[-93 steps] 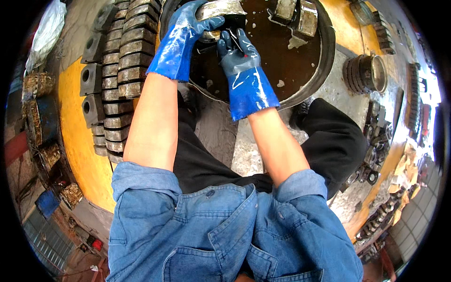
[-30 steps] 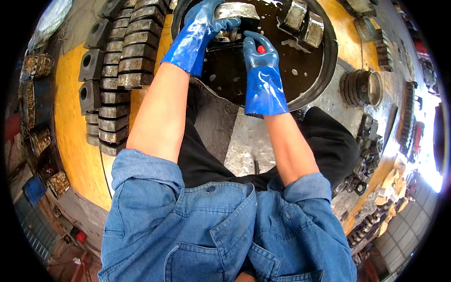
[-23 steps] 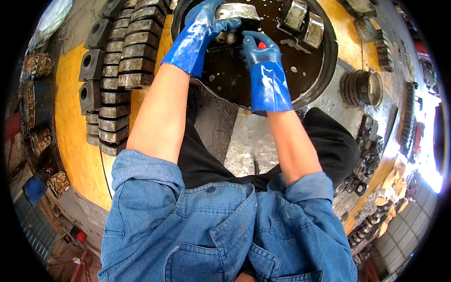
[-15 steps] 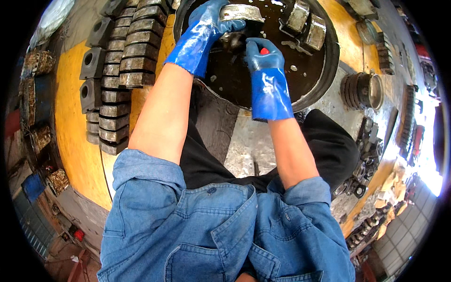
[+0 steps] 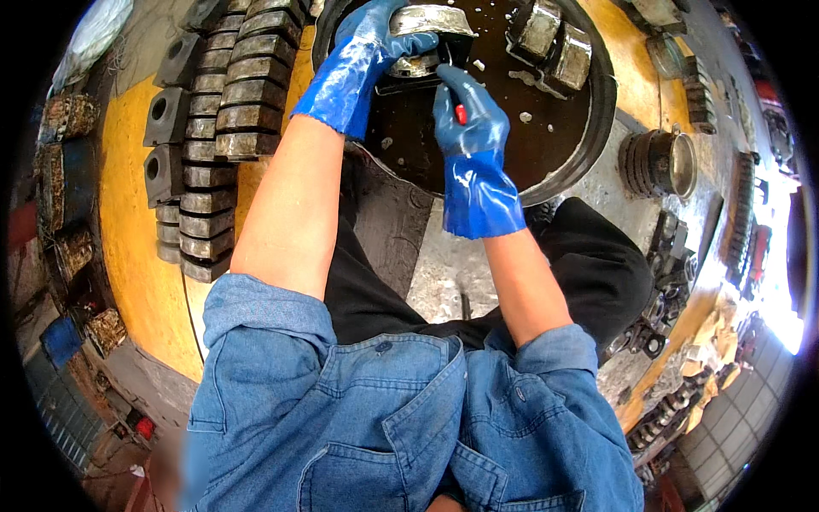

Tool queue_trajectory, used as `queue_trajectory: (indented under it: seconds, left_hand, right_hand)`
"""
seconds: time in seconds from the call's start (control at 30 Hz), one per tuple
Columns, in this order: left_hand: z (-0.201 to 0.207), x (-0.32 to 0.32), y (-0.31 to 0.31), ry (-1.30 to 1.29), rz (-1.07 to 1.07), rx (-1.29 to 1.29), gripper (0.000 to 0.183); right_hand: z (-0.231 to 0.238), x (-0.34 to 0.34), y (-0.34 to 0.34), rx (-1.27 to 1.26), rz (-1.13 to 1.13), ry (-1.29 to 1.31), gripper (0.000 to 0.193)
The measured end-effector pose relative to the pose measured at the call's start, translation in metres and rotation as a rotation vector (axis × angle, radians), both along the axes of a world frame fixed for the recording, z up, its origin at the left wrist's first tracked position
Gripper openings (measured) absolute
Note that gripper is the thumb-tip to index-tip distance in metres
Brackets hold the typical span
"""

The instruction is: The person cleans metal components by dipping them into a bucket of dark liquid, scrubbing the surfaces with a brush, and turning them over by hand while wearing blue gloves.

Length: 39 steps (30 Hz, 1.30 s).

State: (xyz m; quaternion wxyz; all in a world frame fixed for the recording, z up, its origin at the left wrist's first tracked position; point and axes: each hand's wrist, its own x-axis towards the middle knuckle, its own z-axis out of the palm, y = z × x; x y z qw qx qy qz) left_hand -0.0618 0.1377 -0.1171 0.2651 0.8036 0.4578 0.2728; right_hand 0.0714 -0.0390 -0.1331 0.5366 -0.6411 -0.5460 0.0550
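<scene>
My left hand (image 5: 368, 41), in a long blue rubber glove, grips a wet metal block (image 5: 432, 19) with a curved bright face, holding it over a round black basin (image 5: 604, 98) of dark liquid. My right hand (image 5: 473, 115), gloved the same way, is closed round a red-handled tool (image 5: 461, 114). A thin dark end of this tool reaches up to the block's near side; its exact kind is hidden by the fingers. Farther right in the basin, two similar metal blocks (image 5: 570, 58) stand partly in the liquid.
Stacked rows of metal blocks (image 5: 250, 96) stand left of the basin on a yellow board (image 5: 136, 282). Right of it are a stack of metal rings (image 5: 653, 164) and several small dark parts (image 5: 661, 294). My bent knee (image 5: 597, 264) is close to the basin's near right edge.
My right hand has shifted slightly left and turned, its fingers now nearer the block. The left hand has moved a little left with the block, whose lower part now shows more.
</scene>
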Motion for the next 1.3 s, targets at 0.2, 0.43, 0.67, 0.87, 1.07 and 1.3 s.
queue_trajectory:
  seconds: [0.2,0.43,0.67,0.87,1.07,1.3]
  left_hand:
    - [-0.023,-0.005,0.013,-0.11,-0.007,-0.125,0.078]
    - [-0.044,-0.003,0.037,-0.808,-0.025,-0.877,0.039]
    - [-0.038,-0.002,0.018,-0.163,-0.05,-0.022,0.077]
    - [-0.035,-0.009,0.022,-0.19,-0.039,-0.15,0.086]
    - [-0.03,-0.01,0.019,-0.216,-0.069,-0.197,0.086]
    - [-0.015,0.001,0.009,-0.032,-0.063,0.032,0.085]
  right_hand:
    - [0.001,0.006,-0.008,-0.143,0.11,-0.507,0.046]
    - [-0.014,0.007,0.009,-0.01,0.075,-0.616,0.059]
    - [-0.029,-0.011,0.009,-0.196,0.033,-0.157,0.038]
    - [-0.033,-0.02,0.006,-0.126,-0.029,1.04,0.031]
    - [-0.029,-0.021,0.016,-0.015,0.093,1.893,0.048]
    - [-0.042,0.008,0.039,-0.159,0.34,1.74,0.042]
